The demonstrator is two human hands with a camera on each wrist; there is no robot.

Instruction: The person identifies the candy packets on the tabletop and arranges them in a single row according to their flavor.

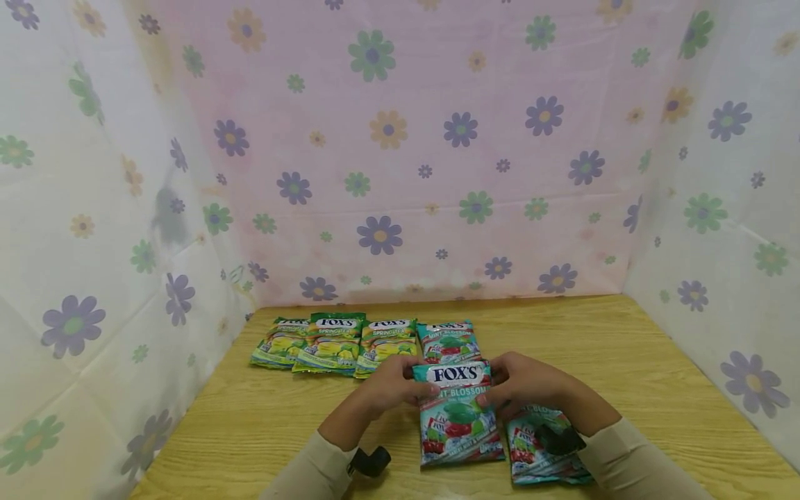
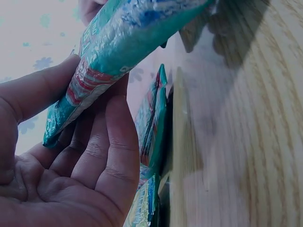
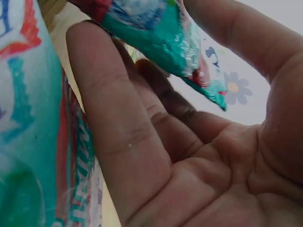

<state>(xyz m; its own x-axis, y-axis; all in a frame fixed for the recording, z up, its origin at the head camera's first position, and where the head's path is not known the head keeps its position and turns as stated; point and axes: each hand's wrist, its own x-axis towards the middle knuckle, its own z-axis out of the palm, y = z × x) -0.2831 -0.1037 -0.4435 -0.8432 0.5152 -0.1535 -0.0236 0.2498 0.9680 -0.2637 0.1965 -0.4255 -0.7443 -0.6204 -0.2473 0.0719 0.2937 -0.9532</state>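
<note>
Both hands hold one teal Fox's Mint Blossom candy bag [image 1: 460, 423] in front of the body, its printed front toward the head camera. My left hand [image 1: 394, 383] pinches its left edge, thumb on the front and fingers behind. On the opposite edge my right hand [image 1: 528, 383] grips it the same way. The left wrist view shows the bag [image 2: 113, 52] tilted above the wood, between thumb and fingers of the left hand [image 2: 80, 161]. In the right wrist view, a corner of the bag [image 3: 156, 33] lies between the thumb and fingers of the right hand [image 3: 189, 156].
Behind the held bag lies another Mint Blossom bag [image 1: 446, 342]. Left of it, three green-yellow Spring Tea bags [image 1: 331, 347] overlap in a row. More Mint Blossom packaging [image 1: 537, 451] lies under the right forearm. Flowered cloth [image 1: 425, 139] surrounds the wooden table [image 1: 281, 430].
</note>
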